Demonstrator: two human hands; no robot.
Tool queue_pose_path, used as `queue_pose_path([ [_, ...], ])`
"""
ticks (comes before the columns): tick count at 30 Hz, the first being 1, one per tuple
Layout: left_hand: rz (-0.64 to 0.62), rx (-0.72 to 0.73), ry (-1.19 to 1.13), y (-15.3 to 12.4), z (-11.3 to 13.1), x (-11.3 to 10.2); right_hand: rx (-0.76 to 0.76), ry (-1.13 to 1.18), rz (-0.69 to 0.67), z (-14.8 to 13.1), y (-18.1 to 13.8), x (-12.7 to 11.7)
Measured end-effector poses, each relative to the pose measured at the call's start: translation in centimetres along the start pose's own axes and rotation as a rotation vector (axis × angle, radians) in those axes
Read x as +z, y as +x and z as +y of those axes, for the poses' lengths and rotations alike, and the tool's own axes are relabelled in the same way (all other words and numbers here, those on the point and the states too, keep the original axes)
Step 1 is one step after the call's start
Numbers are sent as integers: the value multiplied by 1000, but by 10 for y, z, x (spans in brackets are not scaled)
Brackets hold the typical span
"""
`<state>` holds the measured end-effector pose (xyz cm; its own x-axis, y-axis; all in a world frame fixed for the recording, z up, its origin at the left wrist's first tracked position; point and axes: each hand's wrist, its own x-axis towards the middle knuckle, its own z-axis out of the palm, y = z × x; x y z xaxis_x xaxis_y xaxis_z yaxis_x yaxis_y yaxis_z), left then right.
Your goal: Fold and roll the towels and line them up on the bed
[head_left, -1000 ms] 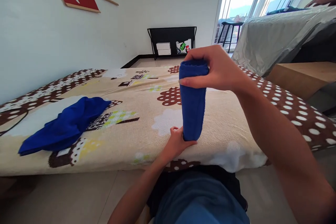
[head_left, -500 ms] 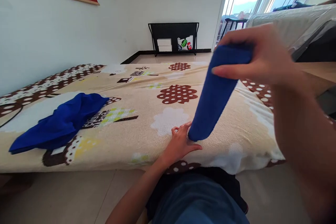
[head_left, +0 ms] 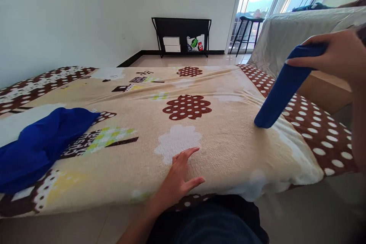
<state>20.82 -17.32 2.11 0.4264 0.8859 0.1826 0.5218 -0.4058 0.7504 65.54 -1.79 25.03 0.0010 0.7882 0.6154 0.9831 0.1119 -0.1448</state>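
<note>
A blue cloth folded into a long, narrow strip (head_left: 284, 85) hangs slanted from my right hand (head_left: 334, 55), gripped at its upper end between thumb and fingers. Its lower end is at or just above the patterned blanket (head_left: 228, 137); I cannot tell whether it touches. My left hand (head_left: 183, 173) rests low at the bed's near edge, fingers apart and holding nothing. Farther left, a second blue cloth (head_left: 48, 141) lies loose and crumpled on the blanket, partly cut off by the view's edge.
Beyond the bed, a black rack (head_left: 181, 32) with white boxes (head_left: 171, 44) stands against the wall. A dark stool (head_left: 247, 30) is by the window. At the right is a plastic-covered piece of furniture (head_left: 303, 24). My legs are at the bed's near edge.
My right hand has carried the folded blue cloth to the right, away from my left hand. My left hand no longer touches its lower end. The view has turned rightward.
</note>
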Motion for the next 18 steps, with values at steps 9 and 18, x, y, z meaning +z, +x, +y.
queue_pose_path([
  [9,257,-228,200,-40,-51,-80,165,-153,30,31,67,30],
  [18,728,-697,930,-46,-131,-224,174,-79,450,53,99,96],
])
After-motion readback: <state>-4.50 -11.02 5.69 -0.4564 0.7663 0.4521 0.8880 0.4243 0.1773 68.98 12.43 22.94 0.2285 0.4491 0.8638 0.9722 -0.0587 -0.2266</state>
